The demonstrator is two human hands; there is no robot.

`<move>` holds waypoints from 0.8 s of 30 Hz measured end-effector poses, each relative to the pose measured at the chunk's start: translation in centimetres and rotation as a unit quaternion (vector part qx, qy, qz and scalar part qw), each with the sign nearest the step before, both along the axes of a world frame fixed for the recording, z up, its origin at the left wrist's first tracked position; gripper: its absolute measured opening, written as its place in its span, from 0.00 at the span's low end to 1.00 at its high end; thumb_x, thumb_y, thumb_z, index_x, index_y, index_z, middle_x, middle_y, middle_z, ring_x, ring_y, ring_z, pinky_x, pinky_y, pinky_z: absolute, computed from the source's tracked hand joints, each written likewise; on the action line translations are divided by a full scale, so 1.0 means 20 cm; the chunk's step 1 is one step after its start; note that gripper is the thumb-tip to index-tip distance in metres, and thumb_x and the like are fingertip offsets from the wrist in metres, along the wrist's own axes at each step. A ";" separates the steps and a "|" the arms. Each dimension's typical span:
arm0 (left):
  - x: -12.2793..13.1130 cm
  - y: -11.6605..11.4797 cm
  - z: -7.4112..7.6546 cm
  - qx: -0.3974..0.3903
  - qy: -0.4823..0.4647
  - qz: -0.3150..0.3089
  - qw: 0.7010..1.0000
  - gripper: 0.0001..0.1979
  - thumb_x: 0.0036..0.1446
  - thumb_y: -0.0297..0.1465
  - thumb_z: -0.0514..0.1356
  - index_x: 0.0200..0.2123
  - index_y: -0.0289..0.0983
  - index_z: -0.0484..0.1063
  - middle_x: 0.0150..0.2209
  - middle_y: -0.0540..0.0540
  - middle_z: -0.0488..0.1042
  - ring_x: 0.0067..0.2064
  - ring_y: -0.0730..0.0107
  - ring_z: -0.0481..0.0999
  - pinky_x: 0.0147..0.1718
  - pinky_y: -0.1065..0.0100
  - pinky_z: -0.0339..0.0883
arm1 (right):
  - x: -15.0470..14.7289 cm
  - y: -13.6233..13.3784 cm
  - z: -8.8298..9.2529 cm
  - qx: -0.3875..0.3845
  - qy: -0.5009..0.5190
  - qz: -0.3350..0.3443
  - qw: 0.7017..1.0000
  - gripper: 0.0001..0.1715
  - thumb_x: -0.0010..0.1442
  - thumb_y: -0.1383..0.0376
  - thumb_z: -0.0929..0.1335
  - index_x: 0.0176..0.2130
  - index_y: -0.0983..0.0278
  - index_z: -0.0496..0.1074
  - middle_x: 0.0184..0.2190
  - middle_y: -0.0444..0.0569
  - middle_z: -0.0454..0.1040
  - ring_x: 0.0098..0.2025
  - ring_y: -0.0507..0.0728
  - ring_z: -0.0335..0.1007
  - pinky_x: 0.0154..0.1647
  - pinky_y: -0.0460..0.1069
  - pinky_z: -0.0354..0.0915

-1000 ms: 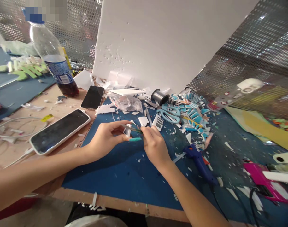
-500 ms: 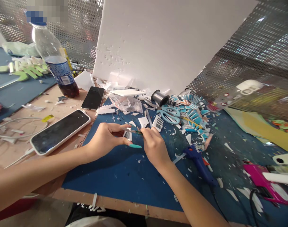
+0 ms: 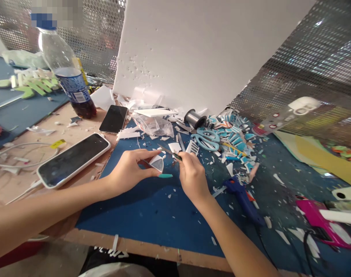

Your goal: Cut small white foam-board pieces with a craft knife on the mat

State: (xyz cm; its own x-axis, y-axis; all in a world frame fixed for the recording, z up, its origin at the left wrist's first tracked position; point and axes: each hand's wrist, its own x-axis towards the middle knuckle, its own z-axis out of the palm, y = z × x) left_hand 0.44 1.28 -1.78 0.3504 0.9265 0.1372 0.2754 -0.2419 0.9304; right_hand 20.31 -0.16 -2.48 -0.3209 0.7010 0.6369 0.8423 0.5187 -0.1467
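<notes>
My left hand is closed in a pinch, thumb and fingers gripping a small white-edged grey piece above the blue mat. Its thumb has a long turquoise nail. Held in my right hand is a slim knife; the bare metal blade points left and a bit of dark green handle shows at the fingers. The blade is apart from the grey piece, just above and to its right. Behind the hands lie a white slotted piece and white scraps.
Light-blue scissors, a wire spool and blue-white offcuts lie behind. A blue glue gun rests at right. Two phones, one a white-cased phone, and a cola bottle are at left.
My right hand has drawn the knife a little right and up, off the piece. The grey piece has been turned in my left fingers, so more of its face shows.
</notes>
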 end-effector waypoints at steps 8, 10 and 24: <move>-0.03 0.00 0.03 0.156 0.031 0.025 0.987 0.23 0.48 0.33 0.67 0.49 0.37 0.73 0.31 0.49 0.70 0.32 0.72 0.69 0.32 0.70 0.67 | 0.02 0.02 0.00 -0.083 0.056 0.058 0.993 0.09 0.63 0.73 0.58 0.34 0.63 0.64 0.26 0.48 0.67 0.29 0.56 0.64 0.28 0.48 0.61; -0.03 0.00 0.03 0.165 0.032 0.023 0.985 0.22 0.49 0.33 0.66 0.49 0.37 0.73 0.31 0.49 0.70 0.32 0.71 0.69 0.32 0.71 0.67 | 0.02 0.01 0.01 -0.117 0.086 0.069 0.987 0.09 0.63 0.71 0.58 0.33 0.63 0.64 0.25 0.47 0.66 0.28 0.55 0.63 0.28 0.47 0.60; -0.01 0.00 0.00 0.174 0.070 -0.092 0.978 0.23 0.53 0.31 0.61 0.54 0.37 0.67 0.42 0.42 0.65 0.43 0.64 0.70 0.44 0.61 0.69 | -0.04 -0.03 0.07 -0.303 0.264 0.110 0.909 0.14 0.63 0.61 0.61 0.27 0.63 0.61 0.18 0.38 0.52 0.19 0.47 0.47 0.20 0.45 0.47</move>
